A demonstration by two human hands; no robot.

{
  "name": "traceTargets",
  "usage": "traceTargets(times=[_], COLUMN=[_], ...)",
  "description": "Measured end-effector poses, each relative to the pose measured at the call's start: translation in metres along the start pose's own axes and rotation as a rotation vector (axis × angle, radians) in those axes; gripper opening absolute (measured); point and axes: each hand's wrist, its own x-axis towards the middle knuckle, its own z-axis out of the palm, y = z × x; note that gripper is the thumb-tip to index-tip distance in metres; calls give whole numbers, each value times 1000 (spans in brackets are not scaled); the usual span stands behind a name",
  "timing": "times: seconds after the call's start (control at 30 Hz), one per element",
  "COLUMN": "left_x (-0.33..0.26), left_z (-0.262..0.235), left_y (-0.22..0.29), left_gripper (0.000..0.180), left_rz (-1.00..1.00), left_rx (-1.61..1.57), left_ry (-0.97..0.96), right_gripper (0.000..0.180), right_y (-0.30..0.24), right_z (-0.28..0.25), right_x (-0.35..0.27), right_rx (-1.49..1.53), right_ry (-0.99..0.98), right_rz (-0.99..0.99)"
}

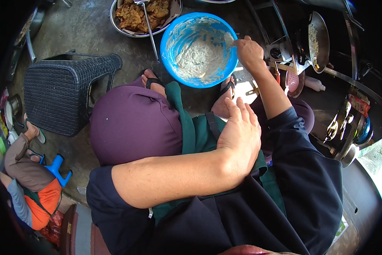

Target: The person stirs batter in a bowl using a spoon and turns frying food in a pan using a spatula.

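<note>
A blue plastic basin [167, 57] holds thick pale batter [199, 55], which is also smeared up its inner wall. My right hand [249, 52] is closed at the basin's right rim, fingers bent over the edge. A pale, batter-coloured patch lies inside the rim by the fingertips; I cannot make out whether it is batter or a separate thing. My left forearm crosses my lap, and my left hand [240, 131] lies with its fingers stretched out over the green apron [203, 136], holding nothing.
Behind the basin, a steel bowl [112, 19] holds fried brown pieces with a long-handled metal utensil [150, 34]. A black woven-pattern stool [57, 93] stands left. A pan [323, 40], a stove and utensils [344, 121] line the right. Another person [29, 182] is at lower left.
</note>
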Motion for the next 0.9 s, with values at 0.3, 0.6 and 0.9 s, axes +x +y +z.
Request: traceTargets(times=[0.3, 0.6, 0.9], left_x=[-3, 1, -1], left_z=[-1, 1, -2], left_y=[0, -1, 0], left_gripper=[46, 46, 46], left_rz=[-7, -1, 11], left_rx=[2, -2, 4], left_ry=[-11, -19, -24], right_gripper=[23, 23, 30], right_y=[9, -4, 3], right_z=[-16, 11, 15], right_x=[-6, 1, -3], right_rx=[14, -26, 27], right_ry=[-21, -53, -43], right_rz=[-67, -57, -22])
